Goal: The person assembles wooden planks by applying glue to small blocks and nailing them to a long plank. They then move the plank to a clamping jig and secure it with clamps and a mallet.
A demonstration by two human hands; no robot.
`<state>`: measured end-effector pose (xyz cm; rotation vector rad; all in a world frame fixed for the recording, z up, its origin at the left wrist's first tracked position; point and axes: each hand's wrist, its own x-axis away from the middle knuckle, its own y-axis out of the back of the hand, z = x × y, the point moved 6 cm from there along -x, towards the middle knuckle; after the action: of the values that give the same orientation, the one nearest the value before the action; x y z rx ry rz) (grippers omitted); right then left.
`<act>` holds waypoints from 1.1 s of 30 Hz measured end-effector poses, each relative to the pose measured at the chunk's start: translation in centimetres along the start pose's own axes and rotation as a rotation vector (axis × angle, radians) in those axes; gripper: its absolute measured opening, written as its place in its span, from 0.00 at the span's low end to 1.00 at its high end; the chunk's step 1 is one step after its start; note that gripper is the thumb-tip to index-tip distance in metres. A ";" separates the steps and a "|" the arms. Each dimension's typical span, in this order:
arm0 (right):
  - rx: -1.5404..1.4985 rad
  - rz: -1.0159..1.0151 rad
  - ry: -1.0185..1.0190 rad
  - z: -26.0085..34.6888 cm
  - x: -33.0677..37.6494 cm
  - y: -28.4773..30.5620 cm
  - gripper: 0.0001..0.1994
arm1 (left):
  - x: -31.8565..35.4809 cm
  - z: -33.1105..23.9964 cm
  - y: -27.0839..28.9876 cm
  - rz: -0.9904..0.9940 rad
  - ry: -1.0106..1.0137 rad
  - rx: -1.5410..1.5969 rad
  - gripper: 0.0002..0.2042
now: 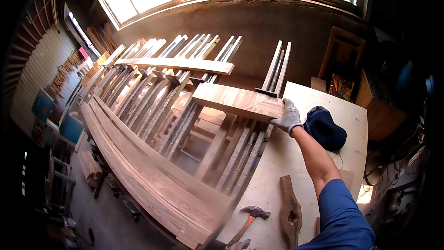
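- The rack of long metal bar clamps (185,111) takes up the middle of the view, its bars lying side by side and running away toward the far wall under the window.
- A stack of long wooden boards (148,176) lies along the near left edge of the rack, running from upper left to lower right.
- The pale desk (356,125) stands on the right, just beside the rack.
- A glued wooden panel (236,101) lies across the clamp bars, its right end reaching the desk's edge.
- A narrower plank (175,64) lies across the bars farther back.
- The right hand (288,117), in a grey work glove, is closed around the right end of the panel, with the arm stretched out over the desk.
- A dark blue cap (325,128) sits on the desk just beside that hand.
- A rough piece of dark wood with a hole (290,210) lies on the desk near the lower edge.
- A claw hammer (248,221) lies on the desk left of it.
- The left hand (239,245) shows only as gloved fingertips at the bottom edge, close to the hammer's handle; whether it grips anything cannot be told.
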<state>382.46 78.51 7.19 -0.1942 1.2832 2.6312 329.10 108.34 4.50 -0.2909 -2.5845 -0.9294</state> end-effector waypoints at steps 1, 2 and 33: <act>0.028 -0.010 0.013 -0.2 -0.1 -0.2 0.54 | 0.1 0.1 0.1 0.019 0.038 0.006 0.29; 0.057 -0.019 0.027 -0.2 -0.2 -0.2 0.54 | 0.2 0.2 -0.2 0.018 0.001 -0.044 0.29; 0.430 -0.013 -0.006 -4.7 5.9 9.9 0.61 | 0.2 -1.4 -1.6 0.047 -0.109 -0.078 0.26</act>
<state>374.46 69.59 10.60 -0.1235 1.7929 2.2710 328.80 106.22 4.64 -0.4325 -2.6307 -1.0249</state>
